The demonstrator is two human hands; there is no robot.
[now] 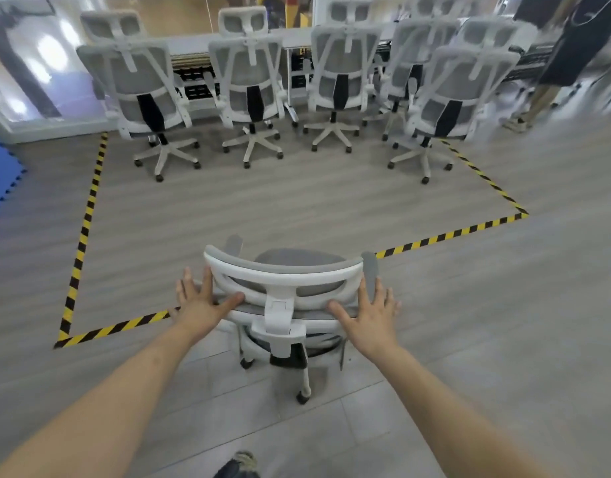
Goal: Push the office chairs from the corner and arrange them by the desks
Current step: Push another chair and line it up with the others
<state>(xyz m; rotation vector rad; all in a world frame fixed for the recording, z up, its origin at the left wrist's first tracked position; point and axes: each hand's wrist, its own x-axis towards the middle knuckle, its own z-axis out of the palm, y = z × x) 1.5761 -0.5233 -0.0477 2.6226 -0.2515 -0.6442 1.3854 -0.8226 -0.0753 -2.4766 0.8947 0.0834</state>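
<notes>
My left hand (199,302) flat, fingers spread, pressing left edge of white-framed grey mesh office chair (286,305) at lower centre of frame; thumb lies across backrest frame. My right hand (365,315) likewise flat and spread, on right edge of same backrest. Neither hand curls round anything. Chair straddles near line of yellow-black striped floor tape (87,215). Row of matching white-grey chairs (248,84) across top of frame, backs toward me, tucked by white desks (293,41). Blue foam mat (0,174) at left edge. Another person's legs (538,98) upper right, blurred.
</notes>
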